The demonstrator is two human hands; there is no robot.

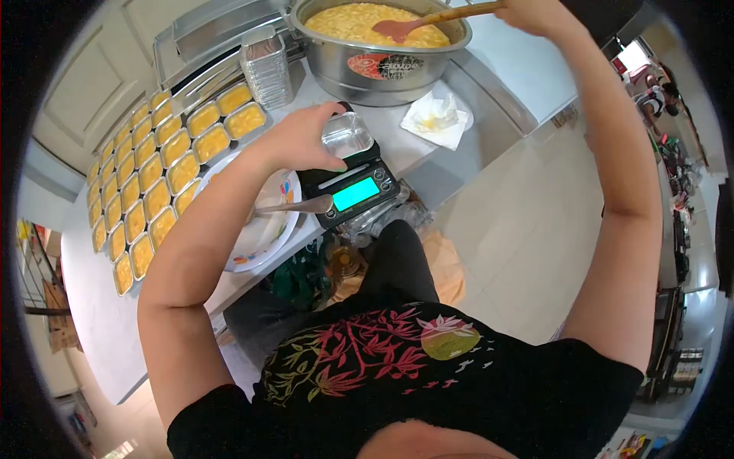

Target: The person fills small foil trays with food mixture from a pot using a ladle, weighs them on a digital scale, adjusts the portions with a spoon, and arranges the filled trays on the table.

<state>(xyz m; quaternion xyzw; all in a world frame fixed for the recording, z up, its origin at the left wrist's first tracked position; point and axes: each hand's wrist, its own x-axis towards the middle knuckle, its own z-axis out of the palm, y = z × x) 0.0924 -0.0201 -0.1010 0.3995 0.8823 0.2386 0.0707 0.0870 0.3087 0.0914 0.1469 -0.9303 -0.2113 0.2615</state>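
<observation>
My left hand [310,139] holds an empty foil tray [348,136] between thumb and fingers, over a black digital scale [367,200] with a lit green display. My right hand [535,15] is closed round the wooden handle of a red-ended ladle [397,29]. The ladle's head rests in yellow, lumpy food inside a large metal pot [375,76]. Left of the scale, a spoon [294,206] lies across a white patterned bowl [267,237], partly hidden by my left forearm.
Many filled foil trays [157,199] stand in rows on the white table [99,336]. Stacked empty trays [266,73] stand beside the pot. A stained tissue [436,121] lies right of the scale. Plastic bags [302,275] are below the table edge. People are far right.
</observation>
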